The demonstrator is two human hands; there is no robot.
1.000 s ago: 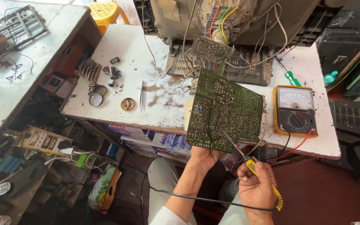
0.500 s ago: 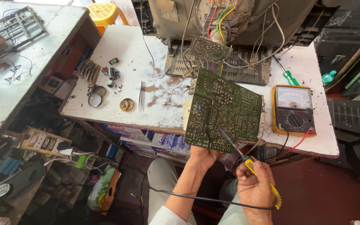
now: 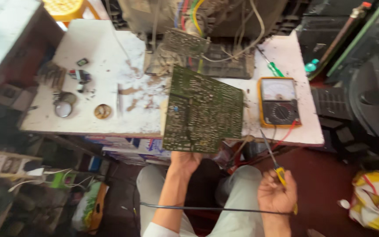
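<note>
green circuit board held up over a white workbench

the left hand (image 3: pixel 184 161) grips the bottom edge of a green circuit board (image 3: pixel 202 112), fingers clamped on it, and holds it tilted up so its solder side faces the camera. the board's upper part hangs over the front edge of the white table (image 3: pixel 106 83), and its lower part juts out past that edge, above the person's lap.

the right hand (image 3: pixel 276 193) is closed around a yellow-handled soldering iron (image 3: pixel 273 161), whose thin dark tip points up and to the left, near the board's lower right corner but apart from it. a black cable (image 3: pixel 198 209) runs level from this hand across the grey trouser legs.

just right of the board a yellow-cased meter (image 3: pixel 279 102) lies flat on the table, with a pale dial window above a dark round knob; a red lead trails down from it over the table edge. behind the meter lies a green-handled screwdriver (image 3: pixel 273 66). at the back of the table stands an opened television chassis (image 3: pixel 207 26) with red, yellow and green wires.

on the left of the table lie a small round tin (image 3: pixel 102 111), a shiny round lid (image 3: pixel 62 109) and small dark parts. under the table edge sit flat cartons with blue and white printed sides (image 3: pixel 145 145). a yellow, red and white plastic bag (image 3: pixel 376 199) lies on the floor at far right.
</note>
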